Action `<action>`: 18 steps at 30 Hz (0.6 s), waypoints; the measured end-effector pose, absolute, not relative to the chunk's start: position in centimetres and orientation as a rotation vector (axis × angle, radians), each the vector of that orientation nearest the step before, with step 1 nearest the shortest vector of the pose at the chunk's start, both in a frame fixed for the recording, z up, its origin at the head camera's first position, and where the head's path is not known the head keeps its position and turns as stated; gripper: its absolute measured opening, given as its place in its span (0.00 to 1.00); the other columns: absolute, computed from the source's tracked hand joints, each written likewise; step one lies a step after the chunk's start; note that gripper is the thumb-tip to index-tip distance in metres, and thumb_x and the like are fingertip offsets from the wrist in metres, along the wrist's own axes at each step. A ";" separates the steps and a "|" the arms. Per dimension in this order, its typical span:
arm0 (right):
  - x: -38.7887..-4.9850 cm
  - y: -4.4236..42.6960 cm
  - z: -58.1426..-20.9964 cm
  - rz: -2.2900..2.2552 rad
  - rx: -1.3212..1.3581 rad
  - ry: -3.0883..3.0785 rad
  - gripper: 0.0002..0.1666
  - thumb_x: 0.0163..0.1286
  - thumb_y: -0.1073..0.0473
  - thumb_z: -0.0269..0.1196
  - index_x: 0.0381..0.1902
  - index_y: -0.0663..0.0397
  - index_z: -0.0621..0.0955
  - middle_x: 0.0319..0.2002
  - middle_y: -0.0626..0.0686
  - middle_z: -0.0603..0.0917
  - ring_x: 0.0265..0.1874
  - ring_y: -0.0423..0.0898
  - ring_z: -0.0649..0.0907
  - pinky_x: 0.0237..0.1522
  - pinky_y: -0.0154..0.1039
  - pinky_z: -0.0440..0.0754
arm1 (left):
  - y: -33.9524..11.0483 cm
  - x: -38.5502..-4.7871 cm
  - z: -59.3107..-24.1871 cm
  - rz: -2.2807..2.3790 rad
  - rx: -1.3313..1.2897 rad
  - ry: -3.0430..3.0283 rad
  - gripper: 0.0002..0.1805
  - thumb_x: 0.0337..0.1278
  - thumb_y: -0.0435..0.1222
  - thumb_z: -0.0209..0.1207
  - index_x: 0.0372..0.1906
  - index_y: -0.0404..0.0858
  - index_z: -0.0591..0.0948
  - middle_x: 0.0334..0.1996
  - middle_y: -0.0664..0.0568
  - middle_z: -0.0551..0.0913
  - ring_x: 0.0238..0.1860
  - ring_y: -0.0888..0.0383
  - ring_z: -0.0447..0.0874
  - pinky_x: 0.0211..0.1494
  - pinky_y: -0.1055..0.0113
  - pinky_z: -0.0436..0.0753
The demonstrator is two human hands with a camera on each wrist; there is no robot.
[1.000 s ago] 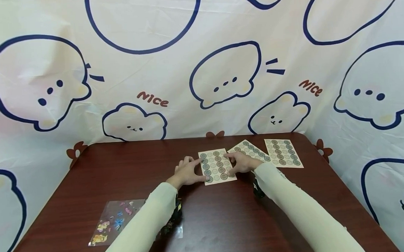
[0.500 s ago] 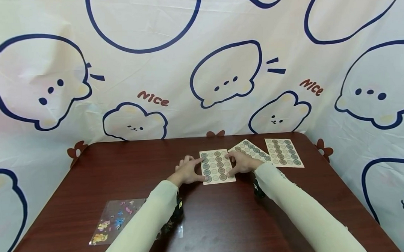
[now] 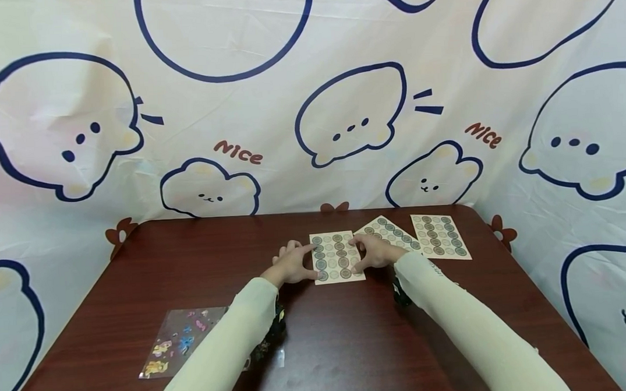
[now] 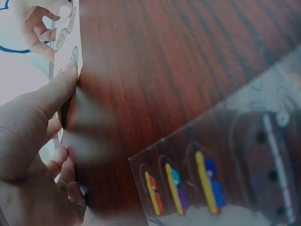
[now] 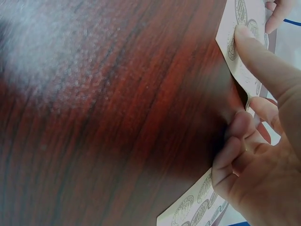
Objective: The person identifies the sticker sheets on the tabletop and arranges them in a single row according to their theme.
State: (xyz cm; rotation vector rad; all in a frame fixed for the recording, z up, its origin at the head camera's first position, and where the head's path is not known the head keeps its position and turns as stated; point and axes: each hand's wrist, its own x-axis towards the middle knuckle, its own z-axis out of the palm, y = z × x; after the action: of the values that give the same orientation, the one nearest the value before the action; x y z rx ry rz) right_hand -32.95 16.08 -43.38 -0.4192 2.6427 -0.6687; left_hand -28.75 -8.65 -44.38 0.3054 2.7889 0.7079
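Note:
A cream sheet of round stickers is near the far side of the table between both hands. My left hand holds its left side, thumb at the near corner and forefinger higher up. On the opposite side, my right hand grips the right edge with thumb and forefinger apart. In the left wrist view, the thumb lies on the sheet's face. The right wrist view has the other thumb on the sheet, with several fingers curled below. What lies under the sheet is hidden.
A second sticker sheet lies slanted behind the right hand, partly covered. Another sheet is at the far right. On the left, a clear plastic bag with small colourful figures sits partly under the left forearm. A patterned cloth rises behind the table.
The held sheet has straightened a little, its near edge turning nearly level. Both hands keep about the same place, and the view has shifted very slightly.

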 end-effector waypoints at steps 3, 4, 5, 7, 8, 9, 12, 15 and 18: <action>-33.1 16.1 -43.5 -0.669 -0.415 2.644 0.42 0.58 0.56 0.77 0.68 0.56 0.72 0.54 0.59 0.76 0.50 0.51 0.75 0.63 0.50 0.72 | -8.6 -28.7 -44.3 0.704 0.304 2.792 0.44 0.55 0.53 0.71 0.76 0.53 0.67 0.71 0.42 0.63 0.56 0.45 0.64 0.48 0.56 0.63; -33.1 16.1 -43.5 -0.671 -0.412 2.645 0.42 0.59 0.56 0.77 0.68 0.56 0.72 0.53 0.58 0.76 0.50 0.51 0.75 0.62 0.49 0.72 | -8.6 -28.7 -44.3 0.705 0.304 2.792 0.44 0.56 0.52 0.71 0.76 0.53 0.67 0.71 0.42 0.63 0.57 0.45 0.64 0.48 0.56 0.63; -33.1 16.1 -43.5 -0.670 -0.414 2.646 0.42 0.59 0.56 0.76 0.68 0.56 0.72 0.53 0.58 0.76 0.50 0.51 0.75 0.62 0.49 0.72 | -8.6 -28.7 -44.3 0.709 0.304 2.794 0.43 0.56 0.52 0.71 0.76 0.52 0.67 0.70 0.42 0.64 0.57 0.45 0.64 0.48 0.55 0.63; -33.2 16.1 -43.6 -0.673 -0.416 2.649 0.41 0.59 0.56 0.76 0.68 0.56 0.72 0.53 0.58 0.76 0.50 0.51 0.75 0.62 0.50 0.72 | -8.5 -28.6 -44.3 0.704 0.308 2.798 0.43 0.56 0.52 0.70 0.76 0.52 0.67 0.69 0.42 0.65 0.57 0.46 0.65 0.49 0.55 0.63; -33.2 16.1 -43.6 -0.674 -0.415 2.651 0.41 0.59 0.56 0.76 0.68 0.56 0.73 0.53 0.58 0.77 0.50 0.51 0.75 0.62 0.50 0.72 | -8.5 -28.6 -44.3 0.699 0.311 2.797 0.43 0.57 0.52 0.70 0.76 0.52 0.67 0.69 0.42 0.66 0.57 0.46 0.65 0.49 0.55 0.63; -33.2 16.1 -43.6 -0.677 -0.410 2.652 0.41 0.60 0.56 0.76 0.68 0.56 0.73 0.53 0.58 0.77 0.50 0.51 0.74 0.62 0.50 0.72 | -8.5 -28.6 -44.3 0.699 0.313 2.797 0.43 0.58 0.52 0.69 0.77 0.52 0.67 0.68 0.42 0.67 0.56 0.46 0.65 0.49 0.55 0.63; -33.2 16.1 -43.6 -0.686 -0.400 2.659 0.40 0.60 0.57 0.76 0.68 0.55 0.73 0.53 0.59 0.77 0.50 0.51 0.74 0.62 0.50 0.72 | -8.3 -28.5 -44.2 0.684 0.328 2.798 0.42 0.59 0.51 0.68 0.77 0.50 0.66 0.66 0.43 0.69 0.54 0.47 0.66 0.50 0.53 0.63; -33.0 16.0 -43.6 -0.702 -0.381 2.658 0.41 0.60 0.57 0.76 0.69 0.54 0.73 0.53 0.58 0.76 0.50 0.51 0.74 0.61 0.49 0.72 | -8.1 -28.5 -44.2 0.676 0.327 2.799 0.42 0.61 0.50 0.68 0.77 0.49 0.65 0.66 0.43 0.70 0.54 0.48 0.67 0.52 0.50 0.64; -32.8 15.9 -43.6 -0.720 -0.374 2.658 0.42 0.60 0.59 0.76 0.70 0.54 0.72 0.51 0.58 0.75 0.48 0.51 0.73 0.58 0.47 0.72 | -7.9 -28.4 -44.3 0.671 0.310 2.801 0.41 0.61 0.49 0.67 0.77 0.48 0.65 0.68 0.44 0.70 0.57 0.47 0.68 0.56 0.47 0.64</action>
State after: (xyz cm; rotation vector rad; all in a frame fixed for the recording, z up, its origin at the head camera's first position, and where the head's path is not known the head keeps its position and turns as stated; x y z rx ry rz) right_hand -32.85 15.94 -43.65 -0.3736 2.6579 -0.7196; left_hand -28.42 -7.90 -44.33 0.3102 2.8009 0.6709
